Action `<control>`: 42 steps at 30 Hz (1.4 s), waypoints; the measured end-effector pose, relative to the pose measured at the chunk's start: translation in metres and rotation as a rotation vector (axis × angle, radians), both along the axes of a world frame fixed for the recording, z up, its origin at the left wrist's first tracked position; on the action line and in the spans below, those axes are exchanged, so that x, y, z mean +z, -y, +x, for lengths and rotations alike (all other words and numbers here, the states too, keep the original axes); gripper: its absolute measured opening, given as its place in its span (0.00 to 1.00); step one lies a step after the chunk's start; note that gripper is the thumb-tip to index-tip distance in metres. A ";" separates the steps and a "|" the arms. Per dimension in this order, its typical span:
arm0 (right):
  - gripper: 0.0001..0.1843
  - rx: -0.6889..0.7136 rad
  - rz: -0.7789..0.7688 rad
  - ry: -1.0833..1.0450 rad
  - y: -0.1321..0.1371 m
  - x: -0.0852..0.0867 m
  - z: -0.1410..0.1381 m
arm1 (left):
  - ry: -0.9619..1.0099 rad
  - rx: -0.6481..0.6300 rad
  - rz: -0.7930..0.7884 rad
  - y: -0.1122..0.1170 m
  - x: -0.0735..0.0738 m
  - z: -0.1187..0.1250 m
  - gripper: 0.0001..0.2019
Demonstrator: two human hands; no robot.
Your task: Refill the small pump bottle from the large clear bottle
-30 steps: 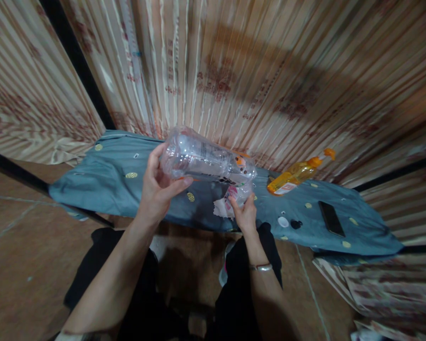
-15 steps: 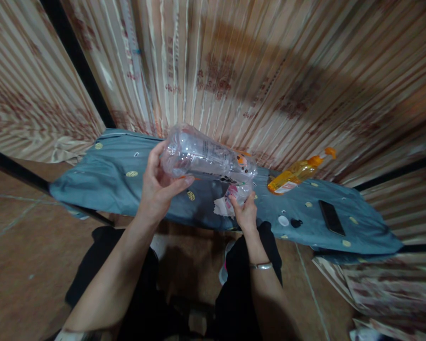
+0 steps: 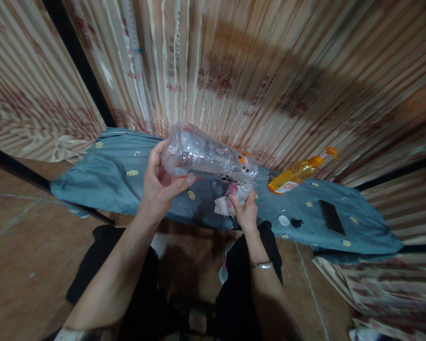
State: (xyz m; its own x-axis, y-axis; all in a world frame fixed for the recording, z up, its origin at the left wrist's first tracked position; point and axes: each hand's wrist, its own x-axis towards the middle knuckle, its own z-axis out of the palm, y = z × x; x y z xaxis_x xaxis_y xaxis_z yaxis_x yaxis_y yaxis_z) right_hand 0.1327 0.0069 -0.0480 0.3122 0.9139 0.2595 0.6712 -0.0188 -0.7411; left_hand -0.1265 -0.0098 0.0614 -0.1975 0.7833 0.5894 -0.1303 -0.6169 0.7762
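Note:
A clear plastic bottle [image 3: 208, 151] with dark print and an orange patch is held tilted above the cloth, its right end lower. My left hand [image 3: 158, 182] wraps round its wide left end, thumb along the near side. At the lower right end, my right hand [image 3: 246, 208] grips the clear plastic between thumb and fingers. Just left of that hand is a white-and-pink wrapper [image 3: 224, 206] with a jagged edge. Whether it lies on the cloth or touches the hand, I cannot tell.
A grey-blue cloth [image 3: 117, 189] covers the narrow table. To the right are an orange pump bottle [image 3: 294, 176], a small white disc [image 3: 283, 220], a small black item [image 3: 297, 222] and a black phone [image 3: 332, 217]. Dark frame bars and a striped curtain [image 3: 220, 66] stand behind.

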 end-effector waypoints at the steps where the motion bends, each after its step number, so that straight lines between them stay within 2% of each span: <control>1: 0.37 0.002 0.005 0.002 0.000 -0.001 0.000 | -0.005 0.008 -0.002 0.000 0.000 0.000 0.37; 9: 0.38 0.008 0.019 -0.013 -0.001 -0.004 0.001 | -0.034 0.009 0.003 0.000 -0.001 -0.001 0.38; 14: 0.40 -0.002 0.012 0.004 -0.001 -0.003 0.001 | 0.035 -0.018 -0.035 0.003 0.004 0.002 0.37; 20: 0.37 0.013 -0.024 -0.003 -0.001 0.002 0.001 | 0.112 -0.035 -0.076 0.006 0.009 0.006 0.38; 26: 0.35 0.017 -0.017 0.006 0.000 0.003 0.000 | 0.056 0.003 -0.082 0.009 0.013 0.009 0.37; 42: 0.33 0.027 0.009 -0.045 0.001 0.003 0.000 | 0.030 -0.028 0.002 -0.003 0.006 0.003 0.38</control>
State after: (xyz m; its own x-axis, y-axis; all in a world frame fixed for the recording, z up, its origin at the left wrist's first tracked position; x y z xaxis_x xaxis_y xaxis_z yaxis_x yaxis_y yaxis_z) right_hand 0.1326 0.0055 -0.0450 0.2992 0.9197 0.2541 0.6374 0.0055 -0.7706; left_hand -0.1231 -0.0071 0.0671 -0.1932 0.7877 0.5850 -0.1711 -0.6142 0.7704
